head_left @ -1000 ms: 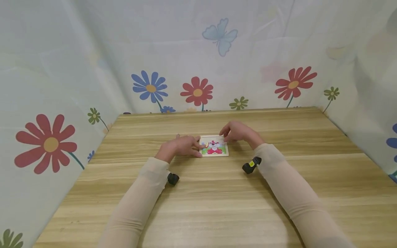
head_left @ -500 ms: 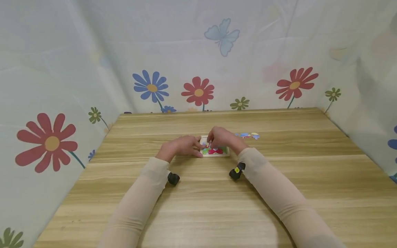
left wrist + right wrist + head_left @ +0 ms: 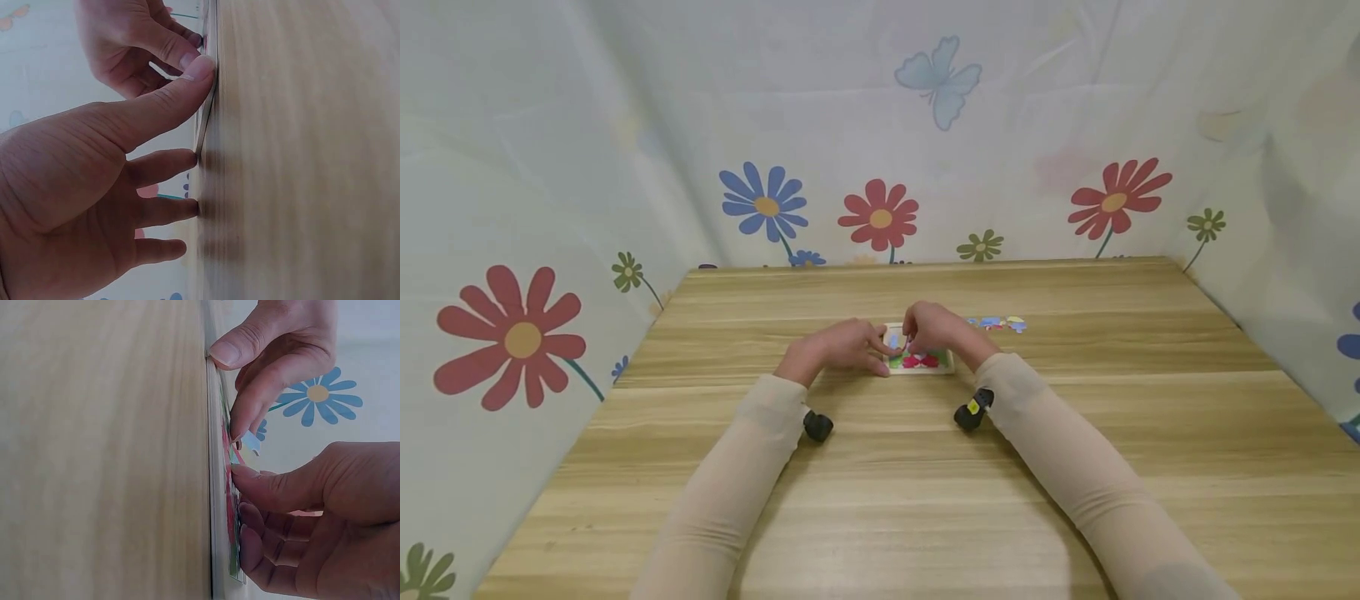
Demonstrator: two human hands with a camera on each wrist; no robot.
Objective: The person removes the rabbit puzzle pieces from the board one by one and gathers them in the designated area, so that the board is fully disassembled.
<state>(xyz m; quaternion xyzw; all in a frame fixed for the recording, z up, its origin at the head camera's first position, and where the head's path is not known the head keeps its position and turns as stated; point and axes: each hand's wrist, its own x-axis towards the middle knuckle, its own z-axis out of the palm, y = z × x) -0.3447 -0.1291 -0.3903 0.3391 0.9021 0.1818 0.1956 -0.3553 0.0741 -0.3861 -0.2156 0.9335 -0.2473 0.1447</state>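
Hands closer: right pinches piece, left touches frame.

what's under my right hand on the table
A small framed puzzle: red and green show along its near side, with some blue at its left. Your right hand covers part of its middle, so the picture directly beneath your fingers can't be made out.
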